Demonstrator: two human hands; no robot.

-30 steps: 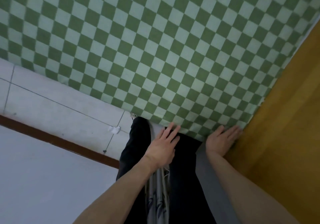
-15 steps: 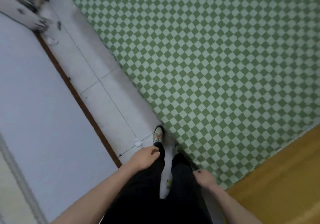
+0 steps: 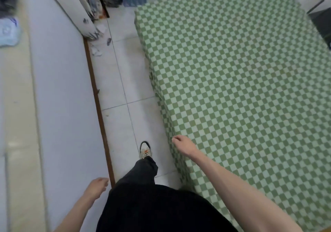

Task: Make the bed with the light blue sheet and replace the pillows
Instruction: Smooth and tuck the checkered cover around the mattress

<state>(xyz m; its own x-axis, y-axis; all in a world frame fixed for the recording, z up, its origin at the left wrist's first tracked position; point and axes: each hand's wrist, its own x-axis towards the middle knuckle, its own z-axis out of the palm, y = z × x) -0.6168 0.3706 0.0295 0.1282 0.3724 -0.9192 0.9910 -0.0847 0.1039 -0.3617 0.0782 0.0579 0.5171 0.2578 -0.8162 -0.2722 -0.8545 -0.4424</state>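
Note:
The bed [image 3: 241,88] fills the right side, covered flat by a green and pale checked sheet that hangs over its left edge. I stand in the narrow aisle beside it. My right hand [image 3: 184,144] hovers over the bed's near left edge with fingers loosely curled, holding nothing. My left hand [image 3: 97,187] swings low by the wall, fingers loosely curled and empty. No pillow lies on the bed. A light blue folded item [image 3: 9,32] lies on a ledge at the far left, blurred.
A white tiled floor aisle [image 3: 123,88] runs between the bed and a white wall [image 3: 64,97] with a brown skirting board. A patterned white roll [image 3: 78,7] leans at the aisle's far end among cluttered items and paper scraps. My shoe [image 3: 145,150] steps forward.
Both hands have left the bed's corner by the wooden board. The view has swung round along the aisle, and I am stepping forward beside the bed with arms swinging.

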